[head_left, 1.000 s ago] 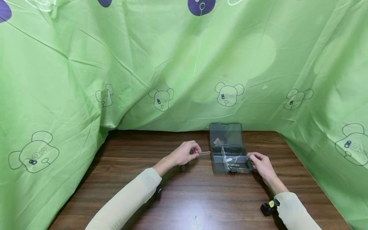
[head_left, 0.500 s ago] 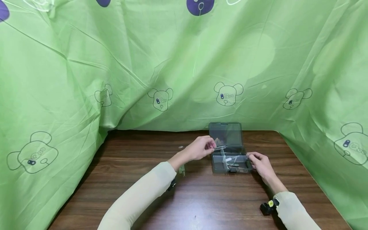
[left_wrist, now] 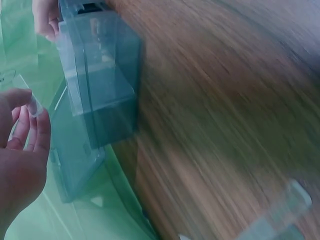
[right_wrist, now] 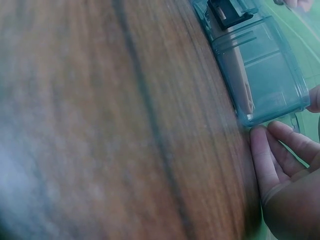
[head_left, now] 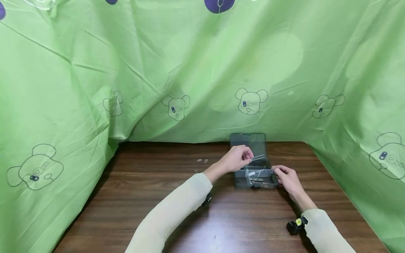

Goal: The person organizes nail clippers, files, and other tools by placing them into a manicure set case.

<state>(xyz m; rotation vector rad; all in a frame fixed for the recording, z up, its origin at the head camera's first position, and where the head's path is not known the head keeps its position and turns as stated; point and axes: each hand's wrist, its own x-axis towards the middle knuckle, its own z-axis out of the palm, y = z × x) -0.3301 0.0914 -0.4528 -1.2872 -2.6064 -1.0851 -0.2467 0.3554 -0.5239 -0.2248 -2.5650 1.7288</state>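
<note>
Between thumb and fingertips, my left hand (head_left: 236, 159) pinches a thin clear strip (head_left: 258, 157). That hand is over the back of a grey see-through box (head_left: 239, 182), in front of its raised lid (head_left: 250, 139). In the left wrist view the strip (left_wrist: 34, 106) sticks out past the fingers. My right hand (head_left: 288, 180) holds the box's right end, thumb at the rim and fingers against the outer wall, as the right wrist view shows. Inside the box are dividers, a white piece (head_left: 251, 174) and a slim dark item (head_left: 256, 181).
Small clear pieces (head_left: 199, 160) lie on the wooden table (head_left: 142, 196) left of the box. A blurred clear object (left_wrist: 280, 212) shows at the lower right of the left wrist view. A green curtain (head_left: 190, 70) hangs behind the table and along both sides.
My left hand has moved right with the strip, from beside the box to over its back part. The small clear pieces on the table have come into sight. My right hand stays at the box.
</note>
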